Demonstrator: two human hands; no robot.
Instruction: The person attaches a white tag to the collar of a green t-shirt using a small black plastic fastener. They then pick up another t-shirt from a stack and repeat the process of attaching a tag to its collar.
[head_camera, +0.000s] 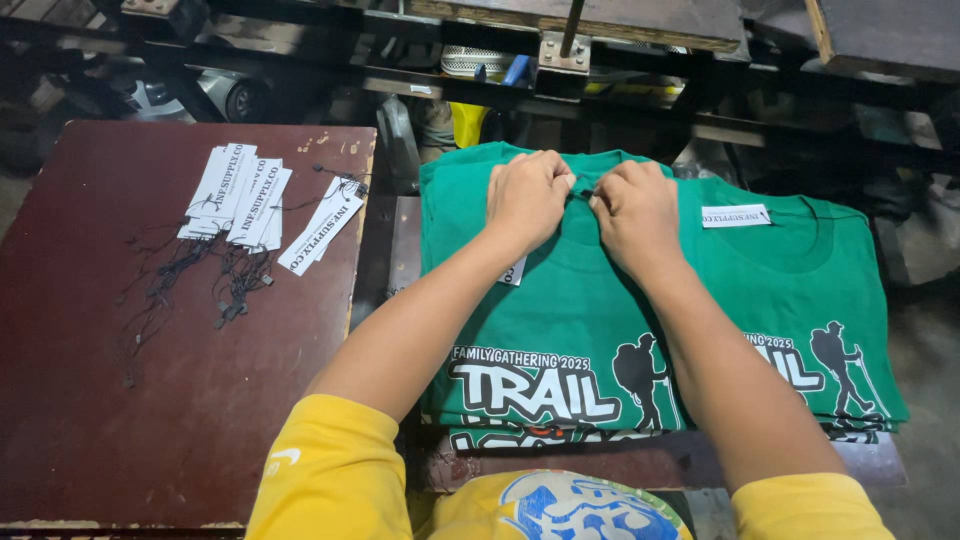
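Green shirts (570, 300) lie stacked right of the maroon board (150, 380), both hands (527, 195) (637, 205) pinching a tag string at the far collar, best kept taut.

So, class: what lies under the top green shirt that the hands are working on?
More folded green shirts, stacked on a board, edges showing at the front. A white tag peeks from beneath the left hand. The right hand covers the collar, so what lies there is hidden.

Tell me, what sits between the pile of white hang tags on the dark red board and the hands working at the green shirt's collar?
In the head view, only bare dark red board, then a dark gap, then the green shirt itself, up to the left hand.
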